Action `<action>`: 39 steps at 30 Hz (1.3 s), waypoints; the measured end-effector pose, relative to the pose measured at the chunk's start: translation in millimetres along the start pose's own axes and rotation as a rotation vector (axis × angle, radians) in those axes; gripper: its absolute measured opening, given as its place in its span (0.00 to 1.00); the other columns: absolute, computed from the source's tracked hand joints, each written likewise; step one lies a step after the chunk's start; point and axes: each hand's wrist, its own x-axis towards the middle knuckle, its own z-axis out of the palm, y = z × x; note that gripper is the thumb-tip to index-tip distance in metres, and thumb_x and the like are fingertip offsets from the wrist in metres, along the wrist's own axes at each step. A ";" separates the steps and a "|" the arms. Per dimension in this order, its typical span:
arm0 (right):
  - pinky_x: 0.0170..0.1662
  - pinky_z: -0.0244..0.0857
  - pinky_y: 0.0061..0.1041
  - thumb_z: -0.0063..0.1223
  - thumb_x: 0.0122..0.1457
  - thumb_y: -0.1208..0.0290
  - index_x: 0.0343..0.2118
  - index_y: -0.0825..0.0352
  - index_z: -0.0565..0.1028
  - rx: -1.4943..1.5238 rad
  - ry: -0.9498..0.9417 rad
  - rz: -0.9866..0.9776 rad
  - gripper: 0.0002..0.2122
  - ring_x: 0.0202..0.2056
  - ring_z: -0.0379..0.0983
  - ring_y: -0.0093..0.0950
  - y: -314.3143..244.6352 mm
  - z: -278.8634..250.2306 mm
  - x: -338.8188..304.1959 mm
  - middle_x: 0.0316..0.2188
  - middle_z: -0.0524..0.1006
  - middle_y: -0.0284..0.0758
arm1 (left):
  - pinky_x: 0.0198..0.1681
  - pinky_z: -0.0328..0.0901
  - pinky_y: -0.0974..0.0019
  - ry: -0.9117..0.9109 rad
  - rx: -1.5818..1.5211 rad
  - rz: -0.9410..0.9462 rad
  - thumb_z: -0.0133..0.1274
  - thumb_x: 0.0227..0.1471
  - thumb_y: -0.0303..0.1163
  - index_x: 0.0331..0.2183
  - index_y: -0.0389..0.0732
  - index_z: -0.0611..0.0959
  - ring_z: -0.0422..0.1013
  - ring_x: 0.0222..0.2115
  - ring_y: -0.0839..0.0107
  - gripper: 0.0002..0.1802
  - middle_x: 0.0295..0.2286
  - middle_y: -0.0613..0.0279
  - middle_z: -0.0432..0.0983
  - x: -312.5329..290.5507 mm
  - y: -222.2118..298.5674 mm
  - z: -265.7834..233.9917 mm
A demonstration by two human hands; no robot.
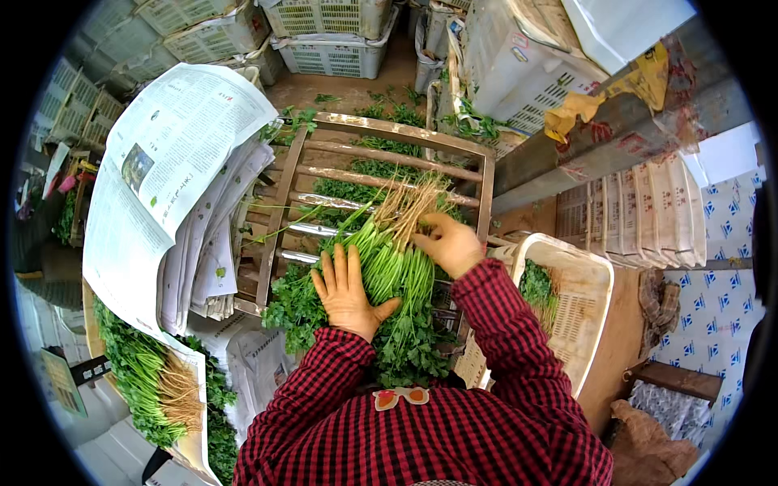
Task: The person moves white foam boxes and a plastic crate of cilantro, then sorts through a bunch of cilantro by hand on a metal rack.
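A bunch of leafy greens with slim green stems and long tan roots, like coriander or celery, lies on a rack of metal bars in front of me. Its roots point away and its leaves toward my body. My left hand rests palm down on the stems and leaves, fingers spread. At the right side, where stems meet roots, my right hand is curled in with thumb and forefinger pinching at the bunch. Its fingertips partly hide what they grip.
Left of the rack rises a stack of newspapers. A container at lower left holds more rooted greens. At right stands a cream plastic crate with greens inside. Stacked crates line the back, and a metal beam crosses the upper right.
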 end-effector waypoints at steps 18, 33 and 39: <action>0.34 0.74 0.34 0.60 0.59 0.54 0.53 0.57 0.77 -0.173 -0.072 0.010 0.21 0.26 0.78 0.35 -46.4 -4.6 -24.2 0.27 0.81 0.37 | 0.71 0.33 0.35 -0.041 0.006 0.083 0.76 0.29 0.54 0.70 0.37 0.51 0.40 0.70 0.41 0.75 0.69 0.42 0.47 -9.4 28.0 -28.0; 0.37 0.76 0.36 0.58 0.58 0.50 0.42 0.61 0.81 -0.586 -0.285 -0.072 0.19 0.35 0.83 0.37 -108.9 22.8 -12.4 0.30 0.84 0.40 | 0.70 0.34 0.32 0.146 -0.159 0.141 0.77 0.27 0.54 0.68 0.37 0.52 0.41 0.70 0.39 0.75 0.68 0.33 0.43 -14.3 2.2 19.5; 0.37 0.76 0.42 0.58 0.56 0.60 0.36 0.66 0.80 -0.563 -0.208 -0.122 0.13 0.33 0.82 0.41 -89.8 44.0 9.6 0.30 0.83 0.43 | 0.70 0.36 0.34 0.179 -0.157 0.168 0.75 0.29 0.57 0.69 0.34 0.49 0.42 0.70 0.38 0.77 0.68 0.33 0.42 -16.1 -4.4 24.7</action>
